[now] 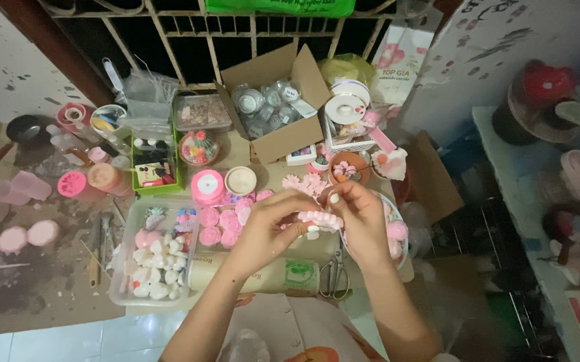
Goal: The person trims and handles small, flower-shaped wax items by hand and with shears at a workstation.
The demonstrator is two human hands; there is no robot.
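Both hands meet over the middle of the counter (250,151): the left hand (266,224) and the right hand (364,218) each pinch an end of a small pink scalloped piece (318,220), fingers closed narrow around it, and it is held in the air just above the counter rather than lying on it. How finished that piece is cannot be told, as the fingers cover much of it. At nine o'clock from the hands lies a cluster of pink flower shapes (221,224), apparently done pieces, and farther at eight o'clock a clear tray (124,295) holds many small white and pink shapes. At six o'clock, just below the hands, lie a paper roll (276,276) and a pair of scissors (333,271), untouched. At eleven o'clock stands a spool of pink ribbon (207,186); at twelve o'clock an open cardboard box (283,137) holds clear round containers. Judging by the spread, a good number of pieces exist already and work continues on one more.
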